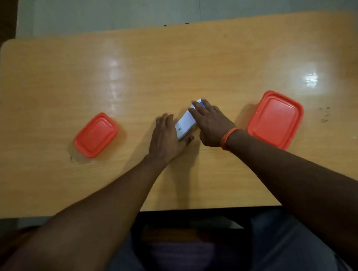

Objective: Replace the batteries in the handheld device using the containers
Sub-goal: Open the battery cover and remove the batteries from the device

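Observation:
A white handheld device (185,122) with a blue end and a small label lies flat on the wooden table (171,64), at the middle. My left hand (167,138) rests against its near left side, thumb under its near end. My right hand (211,125) lies over its right side, fingers spread across the far blue end. Both hands touch the device while it sits on the table. A small container with a red lid (96,135) stands shut to the left. A larger container with a red lid (275,119) stands shut to the right. No batteries are visible.
The table's near edge runs just above my lap. An orange band circles my right wrist (227,137). A pale floor lies beyond the table's far edge.

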